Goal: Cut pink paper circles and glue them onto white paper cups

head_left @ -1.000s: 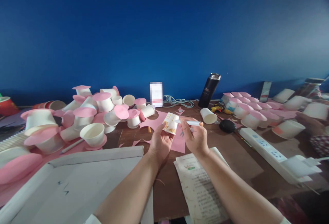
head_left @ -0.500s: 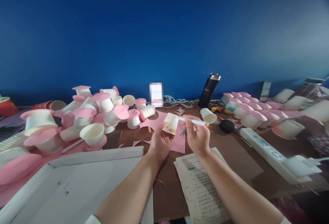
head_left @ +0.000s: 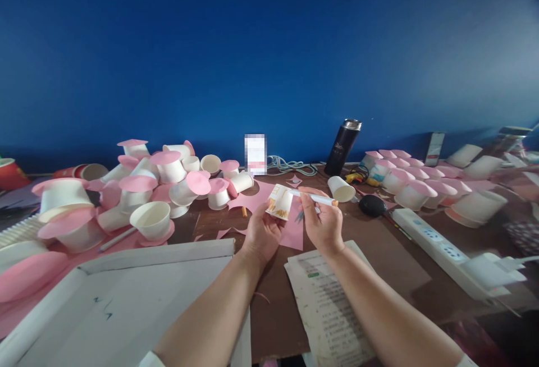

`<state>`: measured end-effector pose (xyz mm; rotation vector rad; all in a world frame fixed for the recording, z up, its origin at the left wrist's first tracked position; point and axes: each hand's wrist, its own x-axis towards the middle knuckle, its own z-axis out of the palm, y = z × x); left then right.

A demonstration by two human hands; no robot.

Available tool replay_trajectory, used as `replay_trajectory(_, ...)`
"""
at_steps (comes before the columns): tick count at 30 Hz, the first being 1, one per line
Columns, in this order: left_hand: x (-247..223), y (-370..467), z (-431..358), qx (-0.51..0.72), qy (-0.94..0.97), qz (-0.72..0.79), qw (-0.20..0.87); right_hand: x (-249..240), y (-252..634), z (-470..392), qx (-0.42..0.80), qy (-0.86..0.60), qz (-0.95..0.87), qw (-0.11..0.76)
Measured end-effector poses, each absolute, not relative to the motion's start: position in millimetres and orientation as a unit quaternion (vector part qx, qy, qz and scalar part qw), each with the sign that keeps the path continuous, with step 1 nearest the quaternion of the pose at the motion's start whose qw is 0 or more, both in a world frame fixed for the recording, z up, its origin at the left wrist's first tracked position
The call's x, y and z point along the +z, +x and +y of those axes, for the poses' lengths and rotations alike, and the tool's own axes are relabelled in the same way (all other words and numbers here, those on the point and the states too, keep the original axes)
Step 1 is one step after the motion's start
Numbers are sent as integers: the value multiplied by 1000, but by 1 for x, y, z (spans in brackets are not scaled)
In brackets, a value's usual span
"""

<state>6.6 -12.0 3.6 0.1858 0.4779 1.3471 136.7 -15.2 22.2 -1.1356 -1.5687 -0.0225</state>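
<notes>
In front of me, my left hand is closed around a white paper cup that bears orange-brown drawing: window-like squares at the top and grassy strokes along the lower edge. My right hand pinches a white marker with an orange end. Its tip meets the cup's surface or lies very close to it. Under both hands spreads a pink paper sheet with rounded cut-outs. Scissors lie partly hidden behind my right hand. An orange marker cap rests on the table to the left.
Paper cups with pink discs crowd the left; more stand in rows at right. A loose cup, dark bottle, black mouse and power strip lie rightward. Nearer are a white box lid and printed sheets.
More orange-brown lines show on the cup near its top, beside the marker tip. My right hand and the marker have shifted slightly left; my left hand stays in place.
</notes>
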Motion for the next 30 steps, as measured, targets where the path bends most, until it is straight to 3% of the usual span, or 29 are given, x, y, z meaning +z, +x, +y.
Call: replay_trajectory(30, 3, 3, -9, 618, 42, 234, 750, 21, 137, -14, -1, -489, -666, 563)
